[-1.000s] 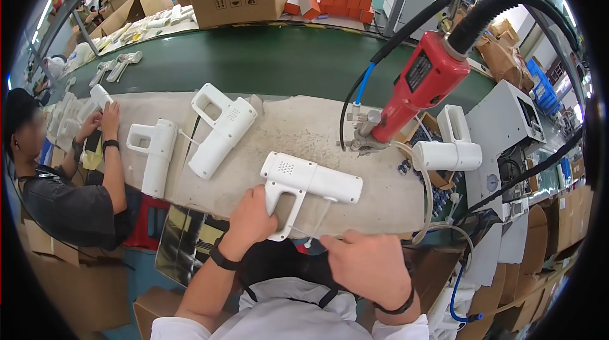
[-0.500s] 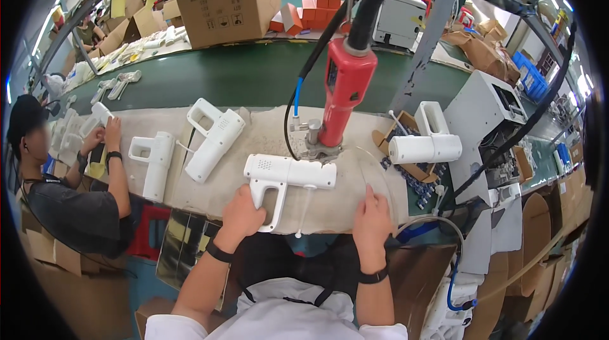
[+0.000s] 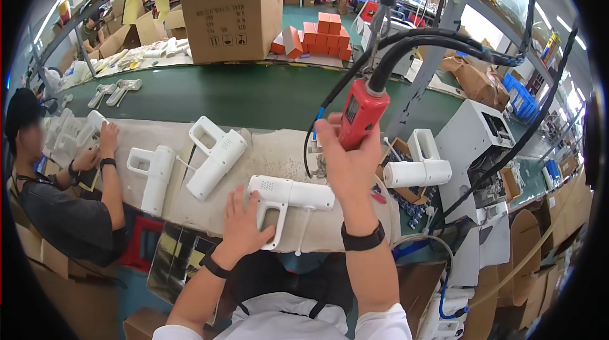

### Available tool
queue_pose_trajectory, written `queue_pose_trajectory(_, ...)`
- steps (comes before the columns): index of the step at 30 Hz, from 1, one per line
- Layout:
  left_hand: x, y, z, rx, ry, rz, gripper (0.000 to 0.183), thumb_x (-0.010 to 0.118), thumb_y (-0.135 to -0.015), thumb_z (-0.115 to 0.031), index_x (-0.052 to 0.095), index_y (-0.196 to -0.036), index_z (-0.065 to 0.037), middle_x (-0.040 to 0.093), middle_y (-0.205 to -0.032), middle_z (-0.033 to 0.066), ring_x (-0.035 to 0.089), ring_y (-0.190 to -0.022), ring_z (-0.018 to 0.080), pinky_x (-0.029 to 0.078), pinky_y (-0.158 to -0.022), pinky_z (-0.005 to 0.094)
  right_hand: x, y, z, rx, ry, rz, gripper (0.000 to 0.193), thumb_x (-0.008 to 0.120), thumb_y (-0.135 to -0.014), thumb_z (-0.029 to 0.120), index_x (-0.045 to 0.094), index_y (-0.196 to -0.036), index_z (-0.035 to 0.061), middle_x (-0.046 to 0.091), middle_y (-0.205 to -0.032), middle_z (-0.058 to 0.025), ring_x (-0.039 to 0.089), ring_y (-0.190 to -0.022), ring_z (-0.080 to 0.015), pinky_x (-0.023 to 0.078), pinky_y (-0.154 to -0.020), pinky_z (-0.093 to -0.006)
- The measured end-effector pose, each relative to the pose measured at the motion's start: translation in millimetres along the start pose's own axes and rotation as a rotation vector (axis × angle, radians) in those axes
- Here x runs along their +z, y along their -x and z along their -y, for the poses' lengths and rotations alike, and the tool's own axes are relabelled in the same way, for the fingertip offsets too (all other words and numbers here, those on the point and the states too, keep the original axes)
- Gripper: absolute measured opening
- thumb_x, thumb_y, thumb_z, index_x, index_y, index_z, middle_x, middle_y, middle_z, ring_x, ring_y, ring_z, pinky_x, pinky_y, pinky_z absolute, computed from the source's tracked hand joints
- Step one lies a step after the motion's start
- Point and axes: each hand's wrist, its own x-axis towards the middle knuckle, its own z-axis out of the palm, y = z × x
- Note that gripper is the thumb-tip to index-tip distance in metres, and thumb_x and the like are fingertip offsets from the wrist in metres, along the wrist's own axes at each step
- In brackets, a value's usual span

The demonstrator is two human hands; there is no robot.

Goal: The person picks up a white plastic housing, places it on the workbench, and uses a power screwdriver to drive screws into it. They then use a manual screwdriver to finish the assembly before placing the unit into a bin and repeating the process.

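A white gun-shaped plastic housing [image 3: 292, 193] lies on its side on the beige mat in front of me, its looped handle toward me. My left hand [image 3: 242, 222] rests beside that handle, fingers spread and touching the housing's near left end. Farther up, my right hand [image 3: 351, 156] is wrapped round the red power screwdriver [image 3: 365, 111], which hangs from a thick black cable. The driver's lower metal end is partly hidden behind my hand. A thin white lead with a small round end [image 3: 299, 252] trails from the housing toward the mat's front edge.
Two similar white housings [image 3: 217, 159] lie to the left, another [image 3: 419, 165] on a cardboard tray of small dark parts at right. A co-worker [image 3: 63, 181] handles a white piece at far left. A green conveyor [image 3: 254, 96] runs behind; a white machine [image 3: 479, 150] stands right.
My right hand has risen from the mat and closed round the red screwdriver, which has shifted right. My left hand has let go of the handle and spread its fingers.
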Motion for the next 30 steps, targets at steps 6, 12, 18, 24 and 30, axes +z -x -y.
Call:
queue_pose_trajectory(6,-28,-43,6,0.198,-0.041,0.052,0.102,0.078,-0.06,-0.061,0.046,-0.132,0.003,0.023,-0.149,0.0266,0.017,-0.139,0.0477,0.02,-0.109,0.0619,16,-4,-14,-0.081,-0.106,-0.116,0.023,0.07,-0.086,0.007,0.06,-0.105,-0.0012,0.063,-0.077,-0.0029,0.056,-0.056,-0.0075,0.043,-0.051,-0.0209)
queue_pose_trajectory(12,-9,-102,3,0.41,-0.084,0.259,0.106,0.077,-0.049,-0.073,0.053,-0.122,0.0,0.053,-0.128,0.0188,0.044,-0.127,0.0341,0.031,-0.106,0.0515,40,6,-18,-0.132,-0.045,-0.077,0.008,0.066,-0.088,0.006,0.062,-0.088,-0.0017,0.061,-0.069,-0.0037,0.054,-0.05,-0.0077,0.041,-0.045,-0.0217)
queue_pose_trajectory(18,-5,-100,2,0.321,-0.02,0.376,0.102,0.073,-0.052,-0.075,0.054,-0.119,-0.001,0.061,-0.113,0.0138,0.057,-0.11,0.0308,0.038,-0.1,0.0439,53,-2,-25,-0.17,-0.135,-0.072,0.009,0.066,-0.089,0.007,0.062,-0.089,-0.0012,0.061,-0.069,-0.0026,0.053,-0.05,-0.0073,0.04,-0.046,-0.0215)
queue_pose_trajectory(24,1,-85,8,0.404,-0.001,0.017,0.105,0.079,-0.057,-0.064,0.046,-0.132,0.002,0.048,-0.128,0.0231,0.042,-0.124,0.0411,0.034,-0.105,0.0475,32,-8,-14,-0.054,-0.067,-0.113,0.024,0.069,-0.088,0.01,0.058,-0.108,0.0008,0.063,-0.086,-0.0053,0.058,-0.068,-0.0085,0.046,-0.06,-0.0231)
queue_pose_trajectory(30,-18,-8,10,-0.013,0.198,-0.009,0.109,0.084,-0.062,-0.035,0.024,-0.146,0.0,0.042,-0.129,0.0296,0.043,-0.121,0.0485,0.04,-0.101,0.0507,-41,72,-55,-0.437,0.174,-0.234,0.042,0.069,-0.083,0.007,0.05,-0.121,0.0003,0.058,-0.112,-0.0091,0.054,-0.099,-0.0156,0.043,-0.086,-0.0315)
